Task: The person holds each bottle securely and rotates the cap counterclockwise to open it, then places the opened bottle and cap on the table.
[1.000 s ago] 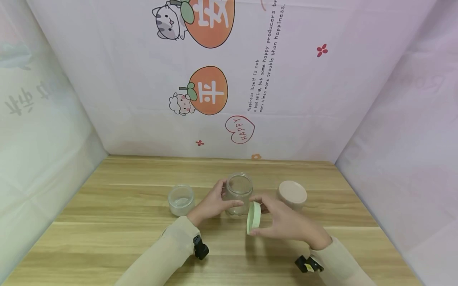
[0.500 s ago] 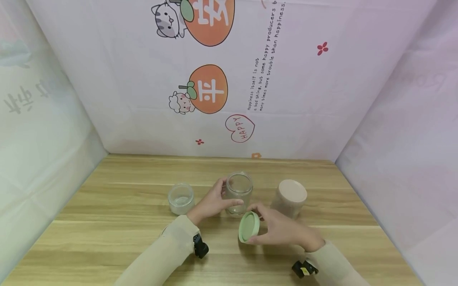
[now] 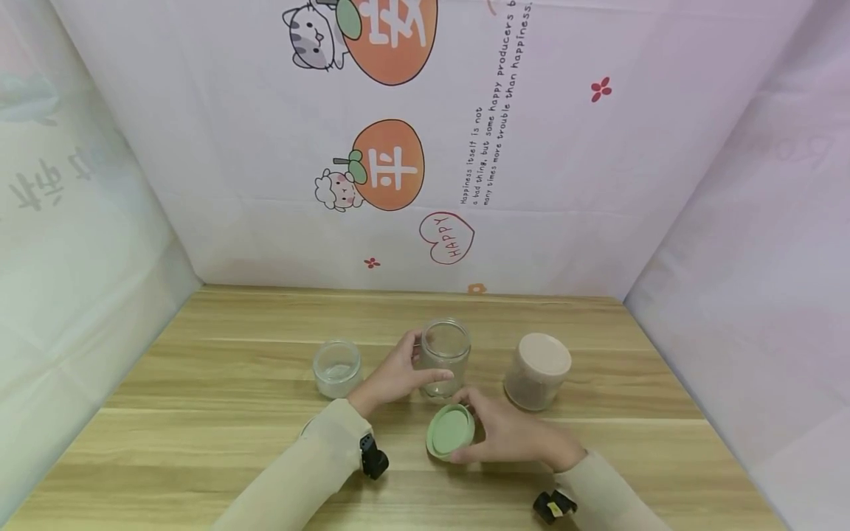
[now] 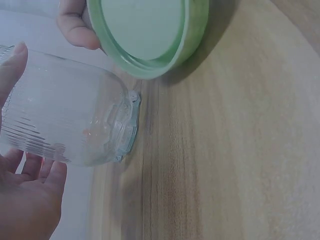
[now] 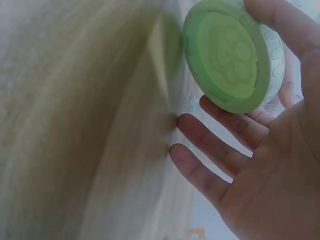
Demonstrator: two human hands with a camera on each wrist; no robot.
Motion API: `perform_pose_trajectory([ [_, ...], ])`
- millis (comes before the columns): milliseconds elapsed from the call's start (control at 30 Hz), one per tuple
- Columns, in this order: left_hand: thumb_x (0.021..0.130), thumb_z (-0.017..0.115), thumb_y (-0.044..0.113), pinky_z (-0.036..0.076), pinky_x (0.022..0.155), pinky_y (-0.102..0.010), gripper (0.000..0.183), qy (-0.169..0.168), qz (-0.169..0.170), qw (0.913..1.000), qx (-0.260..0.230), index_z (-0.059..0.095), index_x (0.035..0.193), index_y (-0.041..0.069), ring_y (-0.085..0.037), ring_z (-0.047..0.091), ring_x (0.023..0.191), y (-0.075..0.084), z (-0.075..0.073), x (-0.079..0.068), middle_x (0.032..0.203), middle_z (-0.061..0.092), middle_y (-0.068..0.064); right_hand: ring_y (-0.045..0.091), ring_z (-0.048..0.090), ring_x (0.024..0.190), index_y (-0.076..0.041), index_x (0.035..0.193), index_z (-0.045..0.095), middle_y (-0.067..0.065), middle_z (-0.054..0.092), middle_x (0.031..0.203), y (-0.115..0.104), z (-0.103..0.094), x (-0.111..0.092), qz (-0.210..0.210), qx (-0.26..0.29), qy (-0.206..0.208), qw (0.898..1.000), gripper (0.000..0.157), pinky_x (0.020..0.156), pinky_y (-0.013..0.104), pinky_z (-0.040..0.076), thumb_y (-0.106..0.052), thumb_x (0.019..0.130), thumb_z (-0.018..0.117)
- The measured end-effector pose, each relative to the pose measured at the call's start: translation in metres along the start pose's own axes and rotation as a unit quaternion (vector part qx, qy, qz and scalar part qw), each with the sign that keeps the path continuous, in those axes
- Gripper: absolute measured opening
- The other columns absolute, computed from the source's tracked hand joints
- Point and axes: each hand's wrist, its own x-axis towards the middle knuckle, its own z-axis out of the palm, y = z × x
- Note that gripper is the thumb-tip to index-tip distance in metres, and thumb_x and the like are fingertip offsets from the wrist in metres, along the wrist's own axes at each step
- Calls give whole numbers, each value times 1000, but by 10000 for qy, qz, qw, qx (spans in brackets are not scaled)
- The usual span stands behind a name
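The glass jar (image 3: pixel 449 360) stands upright on the bench (image 3: pixel 199 442); the left grip (image 3: pixel 397 375) curls round it, perhaps for steadiness. On the near side of this jar, the right grip (image 3: pixel 508 431) pinches the green lid (image 3: pixel 451 433) by its rim, probably to leave both faces free.

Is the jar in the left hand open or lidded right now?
Open. In the head view, the clear jar shows a bare rim, and the right hand holds the green lid away from it.
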Motion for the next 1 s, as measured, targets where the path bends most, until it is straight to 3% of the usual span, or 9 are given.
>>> perform_pose_trajectory([
  [167,70,74,49,32,100,-46,86,-17,38,10000,-35,31,135,14,-26,37,124,1,0,0,134,37,-3,10,50,104,-18,129,36,-7,52,114,3,3,2,-115,-302,60,9995,75,86,34,44,-55,72,68],
  [367,70,74,50,33,100,-44,86,-7,-24,10000,-11,31,135,14,-25,37,123,0,0,0,134,37,-2,14,44,117,-13,138,36,-4,48,129,7,7,7,-868,-1106,183,9899,84,96,39,38,-53,73,70],
  [467,69,73,51,32,100,-43,86,10,-66,10000,33,31,135,15,-24,37,123,0,0,0,133,38,-2,15,42,119,-11,137,39,-3,46,132,9,8,8,-1006,-1365,230,9852,82,97,40,37,-53,73,69],
  [800,70,73,50,32,101,-43,86,14,-97,9999,80,30,136,16,-25,36,124,0,0,0,135,37,-2,15,37,122,-19,138,39,-10,41,135,9,12,6,-573,-1789,208,9820,86,97,42,36,-59,68,70],
  [1000,76,73,37,30,102,-46,81,-57,-119,9999,-44,28,137,9,-31,33,126,18,-3,-8,138,35,-10,16,36,122,-22,138,38,-12,40,135,9,14,6,-433,-1823,233,9820,85,95,44,36,-61,69,68],
])
